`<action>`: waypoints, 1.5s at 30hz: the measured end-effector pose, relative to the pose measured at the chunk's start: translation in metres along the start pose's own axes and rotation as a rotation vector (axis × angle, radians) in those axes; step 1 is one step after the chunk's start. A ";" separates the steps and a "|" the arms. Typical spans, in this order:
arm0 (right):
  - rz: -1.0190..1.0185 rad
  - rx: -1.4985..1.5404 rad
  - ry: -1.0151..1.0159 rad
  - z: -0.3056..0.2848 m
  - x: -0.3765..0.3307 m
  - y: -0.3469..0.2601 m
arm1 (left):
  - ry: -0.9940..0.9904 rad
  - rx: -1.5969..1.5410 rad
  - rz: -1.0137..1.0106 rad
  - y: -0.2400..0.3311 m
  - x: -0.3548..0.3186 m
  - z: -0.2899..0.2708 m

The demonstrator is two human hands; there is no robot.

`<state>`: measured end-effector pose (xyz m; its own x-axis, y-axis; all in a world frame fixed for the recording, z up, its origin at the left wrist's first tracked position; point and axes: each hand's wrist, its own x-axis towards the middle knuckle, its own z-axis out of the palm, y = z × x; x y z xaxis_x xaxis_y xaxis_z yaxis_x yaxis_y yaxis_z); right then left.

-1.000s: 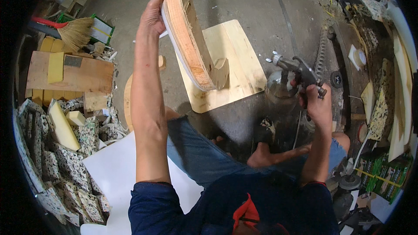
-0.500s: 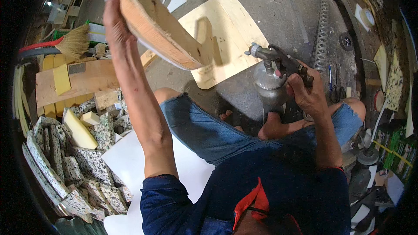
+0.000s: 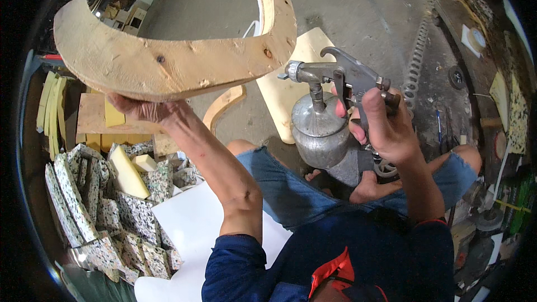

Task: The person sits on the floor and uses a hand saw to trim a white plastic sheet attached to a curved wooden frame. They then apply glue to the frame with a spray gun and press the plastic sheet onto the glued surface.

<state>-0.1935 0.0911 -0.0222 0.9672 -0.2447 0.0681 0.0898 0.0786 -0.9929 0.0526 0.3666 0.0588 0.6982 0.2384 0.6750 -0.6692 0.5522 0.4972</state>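
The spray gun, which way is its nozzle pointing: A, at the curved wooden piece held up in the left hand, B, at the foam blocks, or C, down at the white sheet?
A: the spray gun in the right hand aims its nozzle at the curved wooden piece raised by the left hand.

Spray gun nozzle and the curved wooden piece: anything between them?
No. In the head view the spray gun nozzle points at the curved wooden piece across a small bare gap, with only floor behind.

One curved wooden piece (image 3: 168, 61) (raised), one spray gun (image 3: 330, 112).
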 end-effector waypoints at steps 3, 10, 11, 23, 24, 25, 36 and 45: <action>-0.006 -0.081 0.005 -0.006 0.000 0.004 | 0.042 -0.053 -0.020 0.014 -0.003 0.000; 0.013 -0.150 0.121 -0.030 -0.013 0.022 | -0.044 0.026 0.046 0.030 0.005 -0.001; 0.028 -0.170 0.136 -0.034 -0.015 0.023 | -0.033 0.042 0.049 0.032 0.010 -0.002; -0.034 -0.176 0.104 -0.060 0.001 0.040 | -0.129 -0.012 -0.115 0.043 0.013 -0.023; -0.047 -0.184 0.108 -0.063 0.006 0.042 | -0.154 -0.016 -0.131 0.045 0.012 -0.024; -0.056 -0.186 0.111 -0.065 0.009 0.044 | -0.179 -0.019 -0.148 0.046 0.010 -0.025; -0.155 -0.239 0.277 -0.089 0.055 0.058 | -0.062 0.040 -0.144 0.062 -0.015 -0.008; -0.277 -0.388 0.373 -0.105 0.081 0.060 | -0.255 -0.140 -0.367 0.073 -0.018 -0.020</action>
<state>-0.1349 -0.0256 -0.0870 0.7656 -0.5334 0.3596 0.1652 -0.3772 -0.9113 -0.0042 0.4190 0.0720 0.7860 -0.1874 0.5892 -0.3364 0.6699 0.6619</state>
